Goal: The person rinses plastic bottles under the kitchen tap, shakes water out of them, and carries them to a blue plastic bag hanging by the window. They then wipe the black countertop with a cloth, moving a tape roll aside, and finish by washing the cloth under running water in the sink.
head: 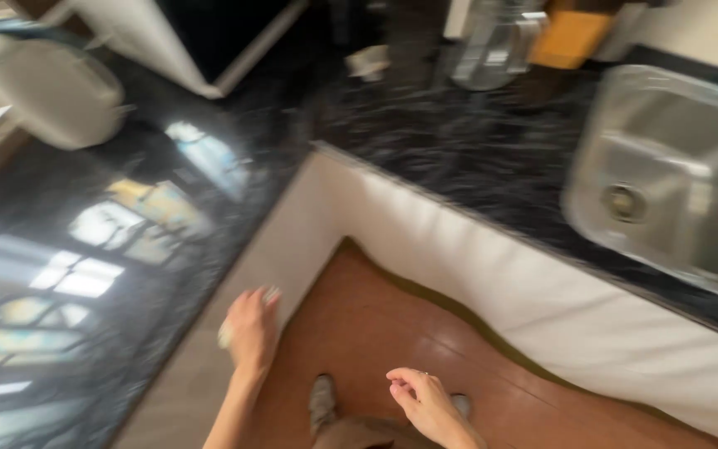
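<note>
The picture is motion-blurred. My left hand [251, 329] is pressed against the pale front face of the cabinet [292, 241] below the black worktop, with something small and pale under the fingers; I cannot tell what it is. My right hand [425, 403] hangs lower, above the reddish-brown floor [359, 316], fingers loosely curled and nothing in it. My shoes show between the two hands.
A glossy black marble worktop [425, 133] runs in an L around the corner. A steel sink [675, 175] sits at the right. A white appliance [51, 91] stands at the far left, a clear glass jar [492, 46] and a yellow object [571, 37] at the back.
</note>
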